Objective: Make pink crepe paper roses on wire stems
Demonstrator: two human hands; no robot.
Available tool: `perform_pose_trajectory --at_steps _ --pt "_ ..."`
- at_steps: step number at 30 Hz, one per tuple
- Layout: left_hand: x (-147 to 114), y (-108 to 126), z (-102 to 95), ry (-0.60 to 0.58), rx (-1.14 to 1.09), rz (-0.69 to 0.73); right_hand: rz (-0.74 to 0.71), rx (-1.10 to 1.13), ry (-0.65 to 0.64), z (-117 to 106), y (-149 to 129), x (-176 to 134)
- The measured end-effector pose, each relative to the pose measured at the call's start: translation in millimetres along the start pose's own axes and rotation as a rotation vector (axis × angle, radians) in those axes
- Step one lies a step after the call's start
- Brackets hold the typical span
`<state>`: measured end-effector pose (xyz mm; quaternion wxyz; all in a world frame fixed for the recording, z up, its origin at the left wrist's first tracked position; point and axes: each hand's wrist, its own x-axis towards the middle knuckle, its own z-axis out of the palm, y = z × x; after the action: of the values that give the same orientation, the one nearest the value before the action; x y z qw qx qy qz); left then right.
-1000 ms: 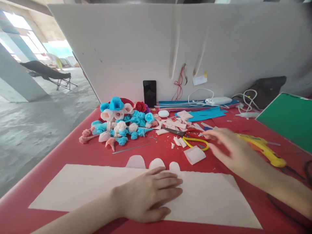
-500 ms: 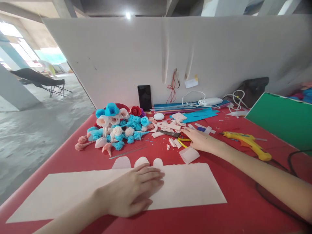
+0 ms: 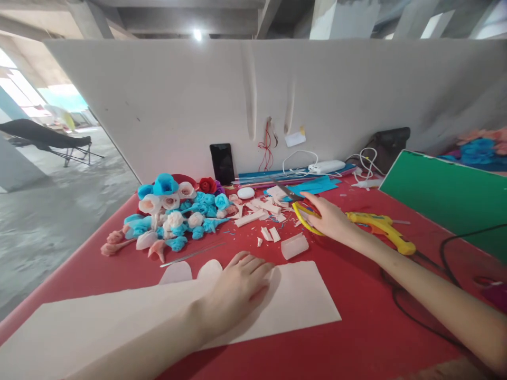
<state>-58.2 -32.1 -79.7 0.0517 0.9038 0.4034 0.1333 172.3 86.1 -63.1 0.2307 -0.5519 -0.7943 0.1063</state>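
Note:
My right hand [image 3: 331,217] grips a pair of scissors [image 3: 295,198] by the yellow handles, with the dark blades pointing away to the upper left. Below them lies a small curled piece of pale paper [image 3: 294,247]. My left hand [image 3: 241,287] is over a long sheet of cream paper [image 3: 119,322], its fingers stretched out towards the sheet's far edge. Two rounded pale petal pieces [image 3: 177,273] stick out behind that edge, left of my fingers. Pale paper scraps [image 3: 257,211] are strewn beyond the sheet.
Paper flowers [image 3: 174,216] in blue, cream and pink are heaped at the left. A yellow glue gun [image 3: 382,229] with a black cord lies right of my right hand. A phone [image 3: 222,163] leans on the white panel [image 3: 178,105]. A green board [image 3: 443,200] stands at the right.
My right hand has lifted the scissors off the table. My left hand has shifted right along the sheet, covering the third petal piece. The whole view has swung slightly right.

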Motion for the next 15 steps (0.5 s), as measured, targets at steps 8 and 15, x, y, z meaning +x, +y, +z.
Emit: perform_pose_trajectory --at_steps 8,15 --pt "-0.7 7.2 4.2 0.059 -0.143 -0.012 0.147 0.346 0.075 -22.4 25.3 -30.0" --pt "15.3 6.0 8.6 -0.062 -0.103 -0.041 0.009 0.309 0.052 -30.0 19.0 -63.8"
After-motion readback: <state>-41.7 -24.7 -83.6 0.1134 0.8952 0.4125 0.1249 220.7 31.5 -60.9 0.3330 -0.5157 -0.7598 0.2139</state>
